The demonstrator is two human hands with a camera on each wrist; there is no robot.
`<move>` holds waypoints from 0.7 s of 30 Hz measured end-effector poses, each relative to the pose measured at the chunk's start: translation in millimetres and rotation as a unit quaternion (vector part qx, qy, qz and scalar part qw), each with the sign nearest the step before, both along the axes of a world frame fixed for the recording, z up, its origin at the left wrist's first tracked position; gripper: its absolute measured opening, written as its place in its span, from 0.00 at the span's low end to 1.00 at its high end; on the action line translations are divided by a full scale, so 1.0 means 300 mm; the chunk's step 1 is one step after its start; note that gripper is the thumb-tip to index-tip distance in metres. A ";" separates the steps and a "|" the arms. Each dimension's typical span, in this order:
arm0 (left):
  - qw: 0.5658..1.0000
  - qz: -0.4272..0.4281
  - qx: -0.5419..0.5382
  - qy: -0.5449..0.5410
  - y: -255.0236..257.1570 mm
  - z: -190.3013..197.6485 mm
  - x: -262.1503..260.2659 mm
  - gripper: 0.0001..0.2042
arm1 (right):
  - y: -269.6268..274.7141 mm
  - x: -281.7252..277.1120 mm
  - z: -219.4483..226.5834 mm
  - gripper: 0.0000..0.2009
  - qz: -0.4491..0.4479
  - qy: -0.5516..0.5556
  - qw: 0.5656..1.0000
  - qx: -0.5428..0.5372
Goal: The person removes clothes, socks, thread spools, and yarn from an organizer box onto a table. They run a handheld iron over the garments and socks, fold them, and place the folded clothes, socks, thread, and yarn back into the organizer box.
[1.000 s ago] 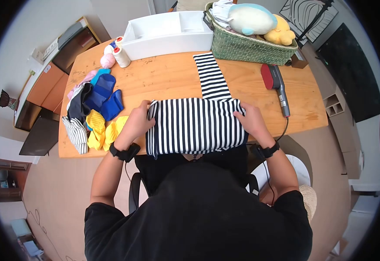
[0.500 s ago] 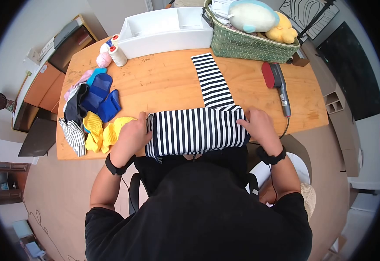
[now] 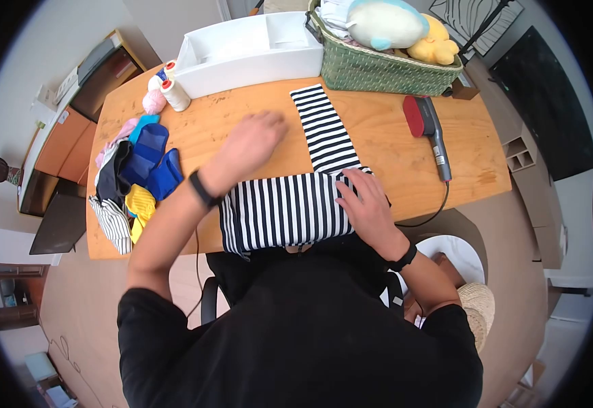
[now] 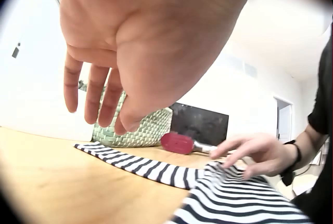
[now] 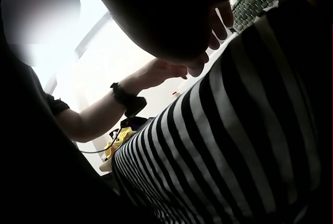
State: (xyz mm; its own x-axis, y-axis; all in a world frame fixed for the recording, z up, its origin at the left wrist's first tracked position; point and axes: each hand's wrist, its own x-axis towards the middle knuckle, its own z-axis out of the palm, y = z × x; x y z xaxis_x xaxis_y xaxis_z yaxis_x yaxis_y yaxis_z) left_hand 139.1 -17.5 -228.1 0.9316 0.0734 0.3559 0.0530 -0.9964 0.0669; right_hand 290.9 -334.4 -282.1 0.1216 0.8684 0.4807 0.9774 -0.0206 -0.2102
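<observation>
A black-and-white striped shirt (image 3: 283, 211) lies folded at the table's near edge, one sleeve (image 3: 325, 129) stretched out toward the back. My left hand (image 3: 252, 143) is off the cloth, over the table left of that sleeve. Its fingers (image 4: 93, 96) hang loosely downward and hold nothing in the left wrist view. Toward the shirt's right end, my right hand (image 3: 368, 207) rests on the fabric near the base of the sleeve, fingers spread and slightly bent. In the right wrist view the stripes (image 5: 208, 125) run beneath that dark, shadowed hand.
At left sits a pile of small clothes (image 3: 150, 160), with thread spools (image 3: 175, 95) behind it. A white divided bin (image 3: 249, 71) and a green woven basket (image 3: 388, 71) of plush toys stand at the back. A corded red-and-grey brush (image 3: 434, 136) lies at right.
My left hand has let go of the shirt's left end and moved forward and right over the table. My right hand has shifted left from the shirt's right edge onto its top.
</observation>
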 end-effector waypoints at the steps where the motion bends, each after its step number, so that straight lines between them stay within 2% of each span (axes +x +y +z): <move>1: 1.000 -0.007 0.008 -0.001 0.068 -0.042 0.116 0.09 | 0.009 0.008 -0.008 0.23 0.012 0.007 1.000 0.003; 4: 0.996 -0.061 0.034 0.062 0.176 -0.069 0.374 0.17 | 0.023 0.009 -0.043 0.24 0.016 -0.007 1.000 0.005; 5: 0.994 -0.076 0.032 0.066 0.199 -0.094 0.441 0.17 | 0.020 0.006 -0.050 0.27 0.012 -0.008 1.000 -0.019; 8: 0.989 -0.122 0.022 0.078 0.234 -0.167 0.555 0.18 | 0.017 0.000 -0.037 0.30 0.001 0.019 0.999 -0.033; 10: 0.984 -0.152 0.013 0.089 0.235 -0.182 0.580 0.19 | 0.013 0.010 -0.048 0.32 -0.005 0.033 0.999 -0.041; 12: 0.980 -0.136 0.079 0.125 0.234 -0.123 0.572 0.20 | 0.018 0.008 -0.034 0.32 -0.007 0.040 0.998 -0.057; 14: 0.980 -0.134 0.074 0.128 0.229 -0.095 0.569 0.18 | 0.019 0.011 -0.040 0.32 -0.006 0.036 0.997 -0.062; 16: 0.972 -0.094 0.085 0.200 0.231 -0.049 0.552 0.14 | 0.021 0.012 -0.035 0.32 -0.005 0.039 0.997 -0.071; 17: 0.971 -0.093 0.084 0.201 0.241 -0.048 0.546 0.14 | 0.021 0.012 -0.039 0.32 -0.005 0.040 0.997 -0.071; 19: 0.972 -0.086 0.007 0.217 0.271 -0.040 0.535 0.13 | 0.018 0.016 -0.046 0.32 -0.003 0.045 0.997 -0.064; 21: 0.969 -0.084 -0.024 0.231 0.308 -0.027 0.536 0.13 | 0.018 0.018 -0.049 0.32 -0.006 0.051 0.997 -0.059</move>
